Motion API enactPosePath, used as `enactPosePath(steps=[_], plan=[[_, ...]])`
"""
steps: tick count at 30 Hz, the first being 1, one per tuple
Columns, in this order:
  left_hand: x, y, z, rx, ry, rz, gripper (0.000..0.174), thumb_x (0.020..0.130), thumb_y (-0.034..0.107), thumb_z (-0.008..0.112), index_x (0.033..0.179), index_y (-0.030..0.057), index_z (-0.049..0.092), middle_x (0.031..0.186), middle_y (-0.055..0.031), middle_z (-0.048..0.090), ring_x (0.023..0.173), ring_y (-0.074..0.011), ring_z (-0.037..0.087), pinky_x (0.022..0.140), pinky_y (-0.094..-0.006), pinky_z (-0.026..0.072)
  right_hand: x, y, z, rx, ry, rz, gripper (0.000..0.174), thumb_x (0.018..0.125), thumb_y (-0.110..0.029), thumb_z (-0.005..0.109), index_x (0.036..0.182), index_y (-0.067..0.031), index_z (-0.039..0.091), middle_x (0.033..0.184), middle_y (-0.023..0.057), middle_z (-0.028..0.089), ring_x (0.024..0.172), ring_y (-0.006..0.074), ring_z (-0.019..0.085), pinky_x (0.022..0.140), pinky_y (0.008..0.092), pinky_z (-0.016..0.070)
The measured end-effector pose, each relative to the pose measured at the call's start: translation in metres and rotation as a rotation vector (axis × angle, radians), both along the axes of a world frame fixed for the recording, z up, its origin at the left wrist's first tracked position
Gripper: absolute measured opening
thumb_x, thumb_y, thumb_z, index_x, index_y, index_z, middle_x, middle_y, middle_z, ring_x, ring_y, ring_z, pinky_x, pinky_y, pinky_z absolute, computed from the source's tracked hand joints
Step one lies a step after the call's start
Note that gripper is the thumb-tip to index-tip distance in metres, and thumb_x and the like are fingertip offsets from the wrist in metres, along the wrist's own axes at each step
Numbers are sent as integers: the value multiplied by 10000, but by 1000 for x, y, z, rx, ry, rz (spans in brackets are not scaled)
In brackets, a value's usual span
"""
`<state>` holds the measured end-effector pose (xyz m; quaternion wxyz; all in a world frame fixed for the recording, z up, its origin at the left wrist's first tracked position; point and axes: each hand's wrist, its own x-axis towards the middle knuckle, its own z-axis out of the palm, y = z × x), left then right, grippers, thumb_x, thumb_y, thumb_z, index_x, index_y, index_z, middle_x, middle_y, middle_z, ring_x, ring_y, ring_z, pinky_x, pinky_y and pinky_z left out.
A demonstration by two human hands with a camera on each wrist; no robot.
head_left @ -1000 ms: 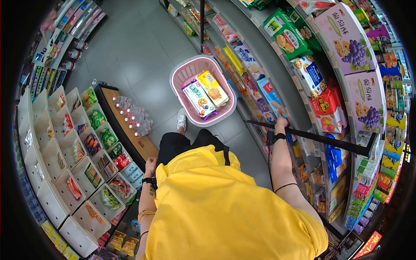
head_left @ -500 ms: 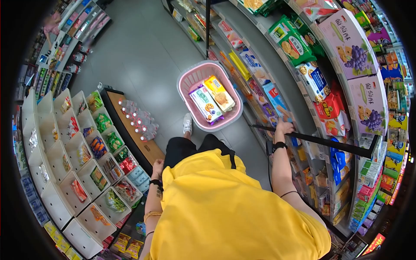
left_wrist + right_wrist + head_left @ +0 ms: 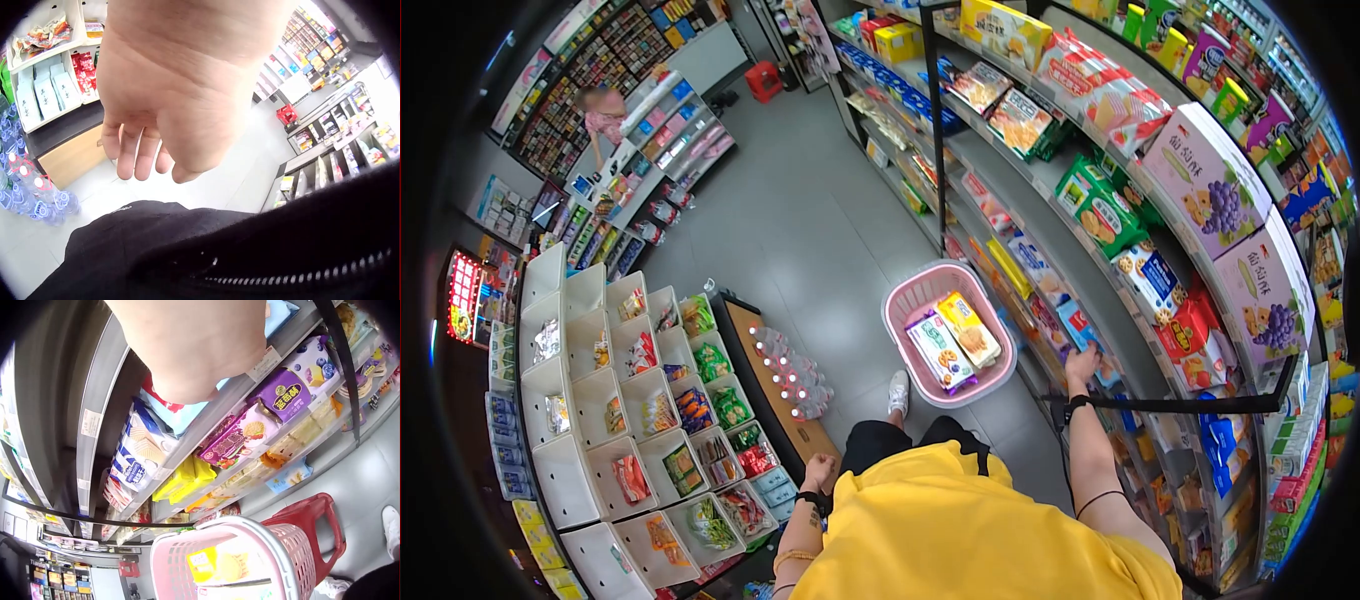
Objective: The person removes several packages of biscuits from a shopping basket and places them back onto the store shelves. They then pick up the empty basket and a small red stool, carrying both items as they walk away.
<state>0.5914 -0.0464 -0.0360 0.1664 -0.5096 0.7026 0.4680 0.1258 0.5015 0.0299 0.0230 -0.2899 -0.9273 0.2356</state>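
Note:
My right hand [image 3: 1082, 368] reaches onto a middle shelf on the right and grips a light blue snack pack [image 3: 1077, 322] across its middle. In the right wrist view the back of the hand hides most fingers, while the light blue pack [image 3: 172, 411] shows at both sides. My left hand [image 3: 820, 472] hangs beside my black shorts with loosely curled fingers and holds nothing, as its fingers [image 3: 145, 153] show in the left wrist view. A pink basket [image 3: 897, 345] ahead of me holds a white-and-purple biscuit pack [image 3: 940, 350] and a yellow-and-cream one [image 3: 970, 330].
In the right wrist view, a red stool [image 3: 328, 534] stands beneath the basket. Black rails [image 3: 1180, 404] cross before the shelves. Shrink-wrapped bottles [image 3: 795, 378] stand left, beside white snack bins [image 3: 625, 470]. Below the hand's shelf lie purple biscuit packs [image 3: 284, 394]. Another person [image 3: 605, 115] is at the far counter.
The head view has tilted up and swung left, showing more of the counter. My right hand has moved from the pack's near end to its middle. The left hand still hangs idle.

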Motion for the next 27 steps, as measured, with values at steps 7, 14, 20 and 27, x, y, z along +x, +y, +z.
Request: enactPosePath(steps=[7,14,20,27], plan=[[-3,21,44,-24,-87,-32,227,841,221,637,917,7,621,796,-70,667,720,-152,646,693,-289,518,0,-1,-11,26,66,67,493,768,-128,690,1225,-55,519,1208,253,490,1181,409,450,1014,466,370],[11,16,46,-31,-90,-22,237,850,215,627,942,-3,628,822,-80,677,742,-157,653,705,-290,521,-9,9,-25,46,43,106,442,777,-175,693,1189,-57,586,1229,271,520,1195,417,456,1025,476,371],[26,1,25,-17,12,-29,204,859,175,598,912,-13,657,799,-76,677,727,-162,647,670,-294,518,-10,11,-25,140,-36,181,472,780,-274,690,1211,-106,596,1183,231,572,1173,387,499,1001,469,406],[13,4,30,-59,-33,-85,242,846,218,613,903,-17,627,840,-83,680,735,-175,634,694,-292,499,2,8,-2,47,-110,162,519,761,-240,690,1260,-166,569,1361,187,415,1278,392,386,1083,467,319]])
